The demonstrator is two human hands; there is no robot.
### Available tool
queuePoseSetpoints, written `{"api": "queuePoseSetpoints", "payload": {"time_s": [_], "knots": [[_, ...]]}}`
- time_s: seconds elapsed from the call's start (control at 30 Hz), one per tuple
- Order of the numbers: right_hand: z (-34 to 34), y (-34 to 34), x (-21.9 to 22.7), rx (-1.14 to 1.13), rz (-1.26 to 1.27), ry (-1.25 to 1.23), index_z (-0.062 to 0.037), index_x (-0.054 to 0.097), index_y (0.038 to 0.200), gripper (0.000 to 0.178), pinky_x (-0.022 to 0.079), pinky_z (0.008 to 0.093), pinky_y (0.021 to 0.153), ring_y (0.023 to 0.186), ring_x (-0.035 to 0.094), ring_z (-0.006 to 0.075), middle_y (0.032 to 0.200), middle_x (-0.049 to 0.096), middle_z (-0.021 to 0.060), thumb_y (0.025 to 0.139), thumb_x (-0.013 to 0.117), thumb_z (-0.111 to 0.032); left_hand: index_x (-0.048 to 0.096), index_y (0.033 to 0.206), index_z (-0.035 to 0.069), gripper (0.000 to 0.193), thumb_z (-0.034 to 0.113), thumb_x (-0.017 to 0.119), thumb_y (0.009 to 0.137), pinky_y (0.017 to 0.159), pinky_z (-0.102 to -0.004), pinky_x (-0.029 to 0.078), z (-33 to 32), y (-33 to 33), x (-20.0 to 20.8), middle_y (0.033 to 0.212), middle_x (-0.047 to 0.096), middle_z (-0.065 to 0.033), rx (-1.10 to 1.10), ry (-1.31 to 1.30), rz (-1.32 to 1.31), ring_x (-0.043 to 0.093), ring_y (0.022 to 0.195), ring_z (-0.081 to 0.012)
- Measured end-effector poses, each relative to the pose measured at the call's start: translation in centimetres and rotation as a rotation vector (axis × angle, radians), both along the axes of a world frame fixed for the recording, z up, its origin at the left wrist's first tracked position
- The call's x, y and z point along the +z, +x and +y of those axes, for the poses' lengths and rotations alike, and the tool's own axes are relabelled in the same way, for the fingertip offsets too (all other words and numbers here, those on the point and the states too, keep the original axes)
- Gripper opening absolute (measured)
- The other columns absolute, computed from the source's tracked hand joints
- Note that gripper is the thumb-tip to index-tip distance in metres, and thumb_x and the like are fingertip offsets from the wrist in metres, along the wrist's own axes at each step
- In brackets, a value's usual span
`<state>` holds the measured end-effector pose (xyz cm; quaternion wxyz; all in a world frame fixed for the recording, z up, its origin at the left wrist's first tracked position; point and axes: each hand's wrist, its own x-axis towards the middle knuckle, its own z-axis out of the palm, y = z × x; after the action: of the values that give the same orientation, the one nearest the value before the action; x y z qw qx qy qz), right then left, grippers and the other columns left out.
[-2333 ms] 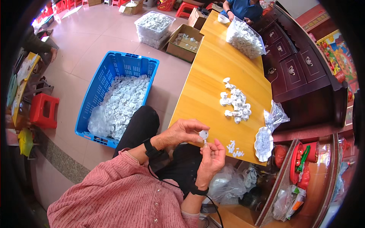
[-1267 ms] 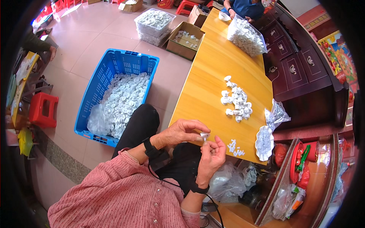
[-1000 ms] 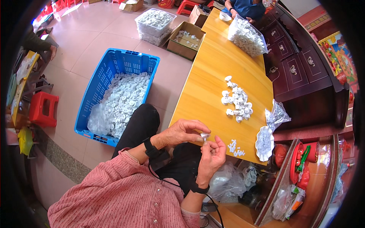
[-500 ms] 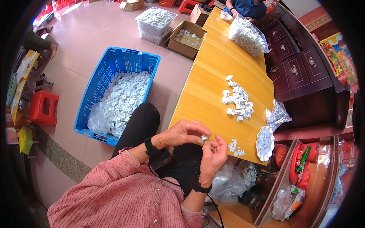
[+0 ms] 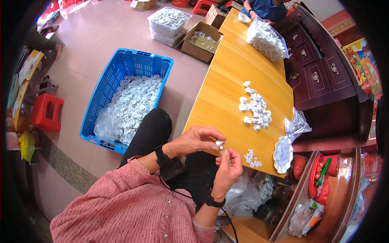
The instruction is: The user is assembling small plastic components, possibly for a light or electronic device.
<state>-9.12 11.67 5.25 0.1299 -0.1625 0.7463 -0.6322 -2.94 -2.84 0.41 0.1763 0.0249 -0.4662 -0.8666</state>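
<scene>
A small white plastic part point(image 5: 220, 143) is pinched between the thumb and fingers of my left hand point(image 5: 195, 140), over the near edge of the wooden table point(image 5: 221, 93). My right hand point(image 5: 227, 170) is just below and to the right, its fingertips pinched together close to the part. Whatever those fingertips hold is too small to make out. Farther up the table lies a loose pile of similar white plastic parts point(image 5: 257, 110). Several tiny white pieces point(image 5: 253, 159) are scattered right of my hands, beside a scalloped white dish point(image 5: 276, 165) filled with more tiny pieces.
A blue plastic crate point(image 5: 96, 105) full of white parts stands on the floor at left. Clear tubs point(image 5: 167, 28) and a cardboard box point(image 5: 197, 50) sit beyond it. Another person point(image 5: 269, 10) is by a filled tub point(image 5: 265, 42) at the table's far end. A red stool point(image 5: 48, 113) stands far left.
The white part in my left hand has turned and shows more above the fingertips. My right fingers have closed into a tighter pinch beneath it.
</scene>
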Motion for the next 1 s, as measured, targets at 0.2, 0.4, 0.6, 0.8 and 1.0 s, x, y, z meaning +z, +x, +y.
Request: {"api": "queuePoseSetpoints", "payload": {"time_s": [0.2,0.4,0.6,0.8,1.0], "knots": [[-0.3,0.1,0.5,0.047,0.016,0.063,0.0044,0.062,0.092,0.012,0.046,0.0215,0.057,0.062,0.056,0.0072,0.075,0.064,0.0034,0.093,0.064,-0.007,0.068,0.115,0.002,0.028,0.000,0.070,0.087,0.096,-0.0290,0.049,-0.1,0.1,0.3,0.110,0.066,-0.0037,0.011,-0.021,-0.002,0.062,0.106,-0.0133],[-0.5,0.1,0.3,0.040,-0.003,0.097,0.0043,0.061,0.090,0.012,0.046,0.0233,0.055,0.059,0.056,0.0078,0.072,0.064,0.0037,0.093,0.062,-0.007,0.069,0.113,0.002,0.026,0.000,0.070,0.087,0.094,-0.0288,0.050,0.0,0.1,0.2,0.109,0.065,-0.0039,0.017,-0.062,-0.004,0.062,0.105,-0.0133],[-0.7,0.0,-0.3,0.040,0.045,0.125,0.0012,0.060,0.090,0.015,0.042,0.0208,0.053,0.057,0.052,0.0070,0.072,0.061,0.0040,0.094,0.060,-0.013,0.069,0.113,0.002,0.026,0.001,0.070,0.088,0.092,-0.0281,0.052,0.0,0.1,0.2,0.110,0.065,-0.0041,0.012,-0.080,0.000,0.062,0.104,-0.0131],[-0.9,-0.2,-0.7,0.070,0.076,0.110,0.0028,0.059,0.090,0.016,0.046,0.0251,0.054,0.058,0.056,0.0102,0.073,0.062,0.0052,0.096,0.060,-0.012,0.068,0.113,0.002,0.026,0.000,0.070,0.088,0.092,-0.0279,0.052,-0.1,0.0,0.3,0.110,0.065,-0.0039,-0.010,-0.028,0.003,0.063,0.103,-0.0135],[-0.7,-0.1,-0.8,0.093,-0.151,-0.117,-0.0001,0.059,0.096,0.016,0.046,0.0212,0.059,0.063,0.055,0.0078,0.079,0.062,0.0035,0.099,0.060,-0.016,0.068,0.114,0.001,0.026,0.000,0.070,0.088,0.092,-0.0287,0.051,-0.1,-0.1,-0.2,0.110,0.065,-0.0038,0.007,0.023,0.020,0.063,0.104,-0.0137]]}}
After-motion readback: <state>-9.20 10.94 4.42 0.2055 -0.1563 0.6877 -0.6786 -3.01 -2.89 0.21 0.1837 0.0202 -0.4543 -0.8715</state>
